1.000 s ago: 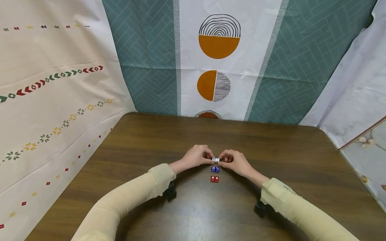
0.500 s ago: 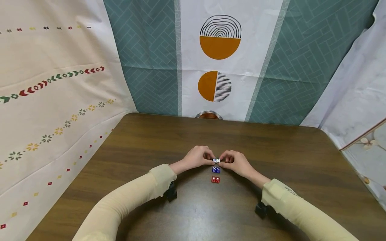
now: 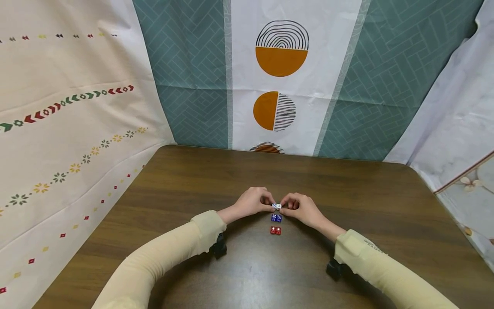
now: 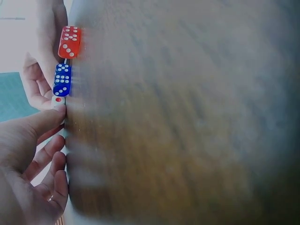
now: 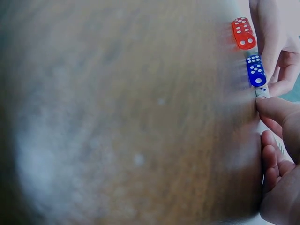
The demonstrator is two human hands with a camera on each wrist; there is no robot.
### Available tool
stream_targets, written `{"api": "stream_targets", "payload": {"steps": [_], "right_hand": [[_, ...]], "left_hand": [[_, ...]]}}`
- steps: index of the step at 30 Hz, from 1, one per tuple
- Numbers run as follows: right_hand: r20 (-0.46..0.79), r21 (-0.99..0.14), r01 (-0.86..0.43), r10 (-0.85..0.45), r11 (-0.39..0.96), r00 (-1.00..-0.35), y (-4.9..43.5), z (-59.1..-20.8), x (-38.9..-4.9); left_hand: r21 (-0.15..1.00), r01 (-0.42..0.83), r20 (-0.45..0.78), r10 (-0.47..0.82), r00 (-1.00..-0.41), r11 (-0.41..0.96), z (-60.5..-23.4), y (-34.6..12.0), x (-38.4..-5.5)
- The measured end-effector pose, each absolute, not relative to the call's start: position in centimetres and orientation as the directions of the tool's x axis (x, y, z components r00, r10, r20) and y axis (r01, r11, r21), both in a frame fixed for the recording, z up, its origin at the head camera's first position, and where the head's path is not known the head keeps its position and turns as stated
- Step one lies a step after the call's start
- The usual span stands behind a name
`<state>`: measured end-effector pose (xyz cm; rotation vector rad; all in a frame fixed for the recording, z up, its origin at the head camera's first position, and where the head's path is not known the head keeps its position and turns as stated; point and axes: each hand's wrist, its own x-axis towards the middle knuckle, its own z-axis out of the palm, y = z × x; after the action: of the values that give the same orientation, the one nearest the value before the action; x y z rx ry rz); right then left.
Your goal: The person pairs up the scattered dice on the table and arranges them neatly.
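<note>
Two white dice sit side by side on the brown table, a left white die (image 3: 274, 206) and a right white die (image 3: 279, 206). My left hand (image 3: 252, 201) pinches the left one between thumb and index finger. From the other side, my right hand (image 3: 302, 208) pinches the right one the same way. A pair of blue dice (image 3: 276, 218) lies just nearer to me, and a pair of red dice (image 3: 275, 230) nearer still, all roughly in line. In the left wrist view, a red pip shows on the white die (image 4: 58, 100), partly covered by my thumb.
The brown wooden table (image 3: 200, 171) has rounded far corners. A patterned curtain (image 3: 189, 86) hangs behind it, with pale cloth (image 3: 77, 107) at the left side. Dark wrist cameras show under both sleeves.
The head view has shifted very slightly. Both hands keep their pinch on the white dice, and the blue and red pairs stay in place.
</note>
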<state>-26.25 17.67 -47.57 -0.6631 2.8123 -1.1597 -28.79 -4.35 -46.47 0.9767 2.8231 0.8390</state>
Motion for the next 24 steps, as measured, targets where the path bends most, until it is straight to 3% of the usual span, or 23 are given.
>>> {"api": "stream_targets", "payload": {"steps": [24], "right_hand": [[0.113,-0.680,-0.368,-0.406,0.634,-0.907,17.70,-47.12,-26.02]], "left_hand": [[0.488,0.576,0.106,0.610,-0.785,0.656,-45.77,-4.74,-28.36]]}}
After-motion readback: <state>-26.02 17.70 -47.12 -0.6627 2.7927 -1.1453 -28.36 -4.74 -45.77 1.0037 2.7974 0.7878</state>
